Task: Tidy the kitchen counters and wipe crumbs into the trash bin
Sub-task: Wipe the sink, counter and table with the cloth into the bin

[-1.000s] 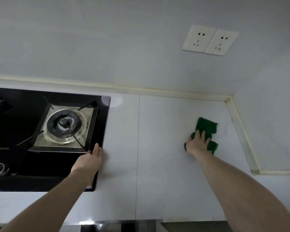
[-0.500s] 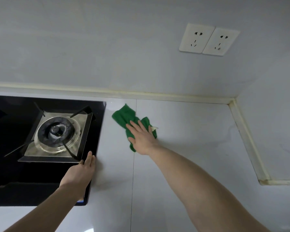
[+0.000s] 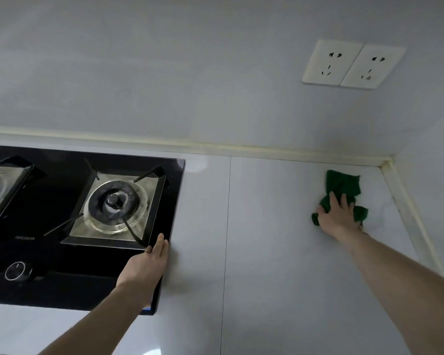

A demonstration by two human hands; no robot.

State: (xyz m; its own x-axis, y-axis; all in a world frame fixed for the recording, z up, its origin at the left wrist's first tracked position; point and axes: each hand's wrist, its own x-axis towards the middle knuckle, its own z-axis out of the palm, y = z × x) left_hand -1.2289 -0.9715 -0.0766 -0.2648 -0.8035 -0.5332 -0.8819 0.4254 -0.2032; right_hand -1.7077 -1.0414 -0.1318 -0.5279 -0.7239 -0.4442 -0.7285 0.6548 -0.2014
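Head view: the right hand (image 3: pixel 340 217) lies flat on a crumpled green cloth (image 3: pixel 344 187) at the far right of the white surface (image 3: pixel 280 252), near the corner where the yellowed sealant strip (image 3: pixel 405 208) meets the wall. Its fingers (image 3: pixel 333 201) are spread and fairly straight, pressing the cloth down rather than clenching it, though the thumb side may catch a fold; that is hard to tell. Half a second ago this hand and cloth were close to the cooktop's right edge, beside the seam in the surface; a second ago they were out at the right, near where they are now. So the cloth has swept towards the stove and back again, a full side-to-side stroke.

The left hand (image 3: pixel 149 267) has stayed put throughout, resting on the right rim of the black glass gas cooktop (image 3: pixel 49 283), with straight, released fingers (image 3: pixel 159 245) that touch the corner of the burner's metal tray (image 3: pixel 118 203). It reads as a brace for the reach.

The wiping step looks well under way on this stretch between stove and corner. No crumbs can be made out on the surface, and no trash bin is in view, so whether anything has been gathered cannot be told. Two wall sockets (image 3: pixel 353 64) sit above the cloth, well apart from it.
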